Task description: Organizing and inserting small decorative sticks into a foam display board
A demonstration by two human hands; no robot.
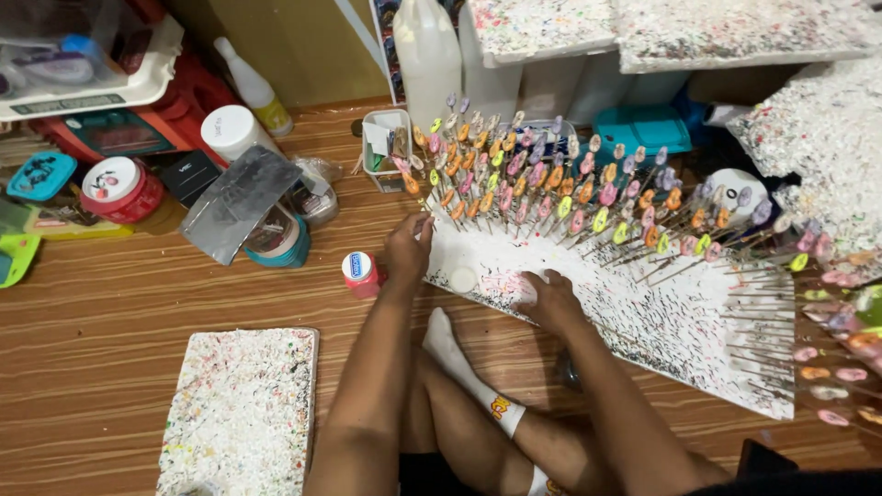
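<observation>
A white paint-speckled foam board (643, 312) lies on the wooden floor, stuck with several thin sticks that carry small coloured charms (551, 184). My left hand (407, 246) grips the board's left edge near the first sticks. Resting on the board's near edge, my right hand (549, 298) has its fingers curled on the surface. A small white lid-like disc (463, 278) lies on the board between both hands. Just left of my left hand stands a small red jar with a white cap (360, 273). My crossed legs and a white sock (459, 363) are below.
A second speckled foam slab (241, 409) lies at lower left. Tubs, a tape roll (276, 237), a grey sheet (237, 202), white bottles (427, 55) and a small clear box (386, 147) crowd the back. More speckled boards (717, 32) sit at top right.
</observation>
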